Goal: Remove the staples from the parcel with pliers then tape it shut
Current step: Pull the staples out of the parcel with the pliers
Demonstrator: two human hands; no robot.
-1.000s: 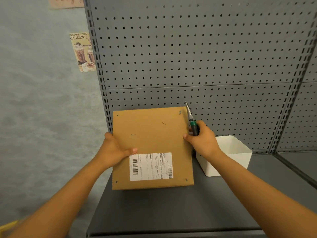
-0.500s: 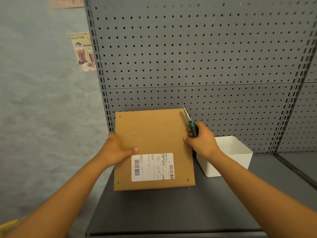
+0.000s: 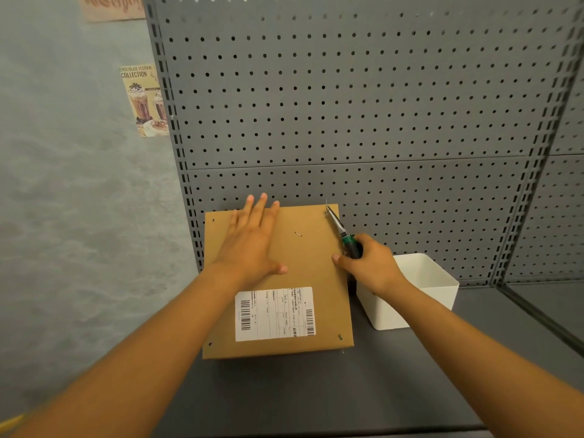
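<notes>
While the left hand [image 3: 252,245] lies flat on the parcel [image 3: 278,279] to pin it to the shelf [image 3: 316,393], the right hand [image 3: 369,267] grasps the pliers [image 3: 343,232], tips at the far corner staple beyond the grip. Another staple [image 3: 298,234] sits left of it; a white bin [image 3: 417,292] crowds the wrist.
</notes>
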